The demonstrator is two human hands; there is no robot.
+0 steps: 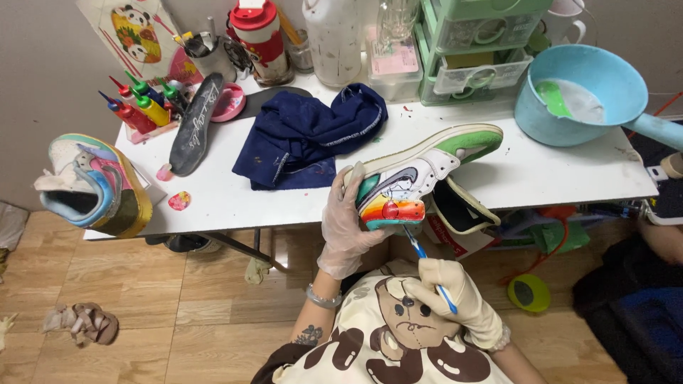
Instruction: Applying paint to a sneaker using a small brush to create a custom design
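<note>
My left hand (348,224), in a clear glove, grips the heel end of a white sneaker (420,174) with a green toe and a rainbow-painted heel, holding it over the table's front edge. My right hand (455,295), in a cream glove, holds a thin blue paintbrush (427,262) whose tip touches the underside of the painted heel. Below both hands lies my shirt, printed with a brown bear.
On the white table (541,178): a dark blue cloth (313,135), a black insole (193,124), paint squeeze bottles (142,107), a second painted sneaker (96,185) at the left edge, a blue basin (580,96) with water, green drawers (477,50). Another person's arm (662,238) is at the right.
</note>
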